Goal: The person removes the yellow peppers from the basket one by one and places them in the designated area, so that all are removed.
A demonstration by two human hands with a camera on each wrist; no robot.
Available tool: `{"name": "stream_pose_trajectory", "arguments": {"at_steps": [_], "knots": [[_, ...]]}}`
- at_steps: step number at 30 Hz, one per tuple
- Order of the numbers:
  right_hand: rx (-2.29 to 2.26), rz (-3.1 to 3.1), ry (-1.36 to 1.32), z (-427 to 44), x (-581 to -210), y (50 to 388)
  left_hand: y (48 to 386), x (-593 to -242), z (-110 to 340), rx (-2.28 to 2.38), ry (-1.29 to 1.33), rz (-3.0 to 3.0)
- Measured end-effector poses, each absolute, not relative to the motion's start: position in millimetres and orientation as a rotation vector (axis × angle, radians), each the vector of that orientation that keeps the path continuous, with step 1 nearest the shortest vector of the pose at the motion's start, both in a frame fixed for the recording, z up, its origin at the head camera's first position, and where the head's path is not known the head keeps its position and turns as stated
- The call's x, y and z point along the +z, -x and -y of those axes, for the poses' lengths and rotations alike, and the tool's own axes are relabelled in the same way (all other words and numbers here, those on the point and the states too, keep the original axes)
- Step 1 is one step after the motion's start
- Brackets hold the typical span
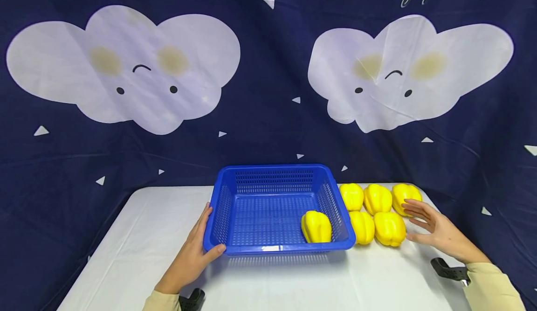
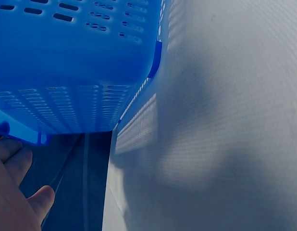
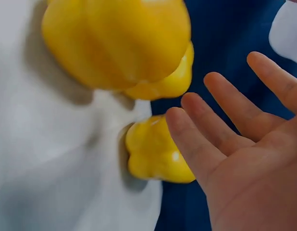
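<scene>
A blue plastic basket [image 1: 272, 249] with perforated walls stands on the white table, and one yellow bell pepper [image 1: 316, 227] lies in its front right corner. My left hand [image 1: 190, 250] holds the basket's front left corner, thumb on the front rim and fingers along the left side. Several more yellow bell peppers sit right of the basket in two rows. My right hand [image 1: 436, 232] is spread beside them, holding nothing. Its fingers overlap the back right pepper [image 1: 403, 194] in the head view; its thumb is close to the front right pepper [image 1: 390, 229].
The white tabletop [image 1: 302, 285] extends in front of and left of the basket. Behind it hangs a dark blue cloth [image 1: 268, 129] printed with clouds and small white triangles. The back peppers stand near the table's far edge.
</scene>
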State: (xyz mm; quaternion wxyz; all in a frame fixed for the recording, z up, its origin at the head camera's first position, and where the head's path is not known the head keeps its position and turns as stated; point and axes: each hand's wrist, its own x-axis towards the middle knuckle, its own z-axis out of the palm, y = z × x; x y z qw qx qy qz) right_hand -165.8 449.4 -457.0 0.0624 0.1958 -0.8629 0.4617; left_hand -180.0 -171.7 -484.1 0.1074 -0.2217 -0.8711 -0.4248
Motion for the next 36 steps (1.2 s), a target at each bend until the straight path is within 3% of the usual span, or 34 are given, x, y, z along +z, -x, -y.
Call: {"name": "stream_pose_trajectory", "arguments": {"at_steps": [36], "knots": [[1.257,2.618,-0.713,-337.4,-385.7,185.6,179.5,-483.5,172.0,-1.248,0.651,2.567]]}}
